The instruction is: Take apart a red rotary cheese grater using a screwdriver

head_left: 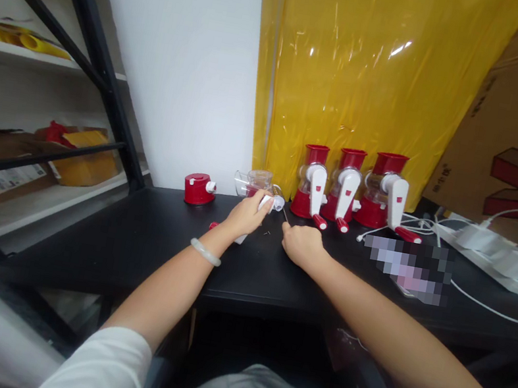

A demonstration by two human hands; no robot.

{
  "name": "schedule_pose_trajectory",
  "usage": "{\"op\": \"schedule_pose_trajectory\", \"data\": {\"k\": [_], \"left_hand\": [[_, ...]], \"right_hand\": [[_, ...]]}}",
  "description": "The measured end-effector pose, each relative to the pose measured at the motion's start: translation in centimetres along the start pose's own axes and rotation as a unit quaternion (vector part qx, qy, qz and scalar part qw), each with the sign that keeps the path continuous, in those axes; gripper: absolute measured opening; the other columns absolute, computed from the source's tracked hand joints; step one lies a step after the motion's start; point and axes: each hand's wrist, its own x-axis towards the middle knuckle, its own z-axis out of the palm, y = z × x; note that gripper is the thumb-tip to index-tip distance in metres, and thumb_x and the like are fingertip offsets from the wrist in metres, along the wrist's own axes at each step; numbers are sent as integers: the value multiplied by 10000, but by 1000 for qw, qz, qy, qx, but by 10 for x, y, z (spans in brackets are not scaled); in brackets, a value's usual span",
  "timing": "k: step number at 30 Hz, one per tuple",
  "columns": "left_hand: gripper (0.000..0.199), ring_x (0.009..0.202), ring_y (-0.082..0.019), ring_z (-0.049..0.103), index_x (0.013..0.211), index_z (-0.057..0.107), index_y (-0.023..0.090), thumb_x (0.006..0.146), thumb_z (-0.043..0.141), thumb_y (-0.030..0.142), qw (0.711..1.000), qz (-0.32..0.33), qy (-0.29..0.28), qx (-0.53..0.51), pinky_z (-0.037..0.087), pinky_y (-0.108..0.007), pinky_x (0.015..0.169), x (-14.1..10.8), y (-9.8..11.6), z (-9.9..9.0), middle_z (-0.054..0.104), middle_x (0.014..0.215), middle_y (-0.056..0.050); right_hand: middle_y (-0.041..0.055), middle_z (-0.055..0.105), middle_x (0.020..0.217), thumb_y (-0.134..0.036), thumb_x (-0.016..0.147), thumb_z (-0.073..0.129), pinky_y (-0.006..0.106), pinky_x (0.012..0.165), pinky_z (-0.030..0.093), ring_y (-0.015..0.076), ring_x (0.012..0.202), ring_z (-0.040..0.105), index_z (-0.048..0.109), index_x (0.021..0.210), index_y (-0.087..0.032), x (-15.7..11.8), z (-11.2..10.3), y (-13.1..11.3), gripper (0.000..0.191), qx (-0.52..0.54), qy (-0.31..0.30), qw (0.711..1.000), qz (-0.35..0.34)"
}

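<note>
My left hand (248,214) is closed around a white plastic part (278,203) with a round end, which points right. Just behind it lies the clear drum housing (258,180) of a rotary grater, and whether the two are joined I cannot tell. My right hand (303,244) is a fist around a thin dark-shafted tool (286,213), like a screwdriver; its handle is hidden in the palm. The shaft's tip is near the white part. Tiny metal bits (267,233) lie between my hands. A red grater base (199,189) stands to the left.
Three red and white rotary graters (347,189) stand upright at the back right of the black table (131,238). A blurred phone-like object (406,267) and a power strip (494,252) with white cables lie right. Shelves (37,54) hold boxes at left.
</note>
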Motion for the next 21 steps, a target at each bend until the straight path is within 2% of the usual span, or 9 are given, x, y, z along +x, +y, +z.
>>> {"op": "schedule_pose_trajectory", "data": {"k": [5,7,9,11,13,15,19,21], "left_hand": [[425,594,-217,694,1187,607,241,1099,382,591,998,12,37,-44,542,-335,657,1,-6,3,701,755,-9],[435,557,-196,683,1184,594,238,1104,362,598,995,19,60,-78,541,-320,628,1,-7,4,689,737,6],[469,548,-185,683,1179,577,233,1101,340,631,990,32,82,-106,538,-305,600,1,-8,4,678,726,11],[521,559,-182,689,1166,567,227,1091,320,680,986,49,105,-122,531,-296,581,1,-9,4,673,723,7],[572,571,-181,687,1151,570,225,1080,300,725,981,67,130,-126,525,-292,576,2,-8,4,678,726,-3],[609,572,-180,671,1132,580,225,1071,286,755,977,84,158,-119,518,-295,582,2,-8,3,674,716,-6],[635,639,-200,675,1119,604,215,1077,261,748,967,95,219,-85,525,-321,641,2,-9,0,695,760,-37],[628,704,-213,696,1133,616,209,1084,265,726,968,99,222,-62,536,-335,689,1,-11,-1,728,840,-63]], "right_hand": [[250,783,1105,-395,1100,434,373,802,534,347,1051,791,701,1244,-104,-1,-4,4,420,14,60,998,7],[234,776,1125,-398,1106,414,360,805,515,336,1063,775,714,1198,-119,2,-9,9,420,36,104,994,-5],[192,779,1121,-360,1095,442,343,805,502,307,1050,763,717,1115,-148,11,-15,12,348,106,135,985,-21],[131,781,1030,-321,1076,491,321,794,498,260,975,750,686,989,-177,24,-22,11,258,231,143,962,-32],[51,738,845,-292,1080,496,283,751,499,187,794,712,623,917,-200,41,-29,6,226,404,106,908,-42],[-8,651,708,-297,1102,459,263,634,473,138,584,612,537,846,-217,57,-35,-4,279,545,49,836,-37],[-71,504,571,-320,1108,457,231,502,363,104,454,464,443,791,-242,76,-30,-23,327,671,38,739,-42],[-89,464,552,-438,1092,504,219,481,334,93,437,416,400,786,-253,77,-18,-29,373,714,43,696,-68]]}}
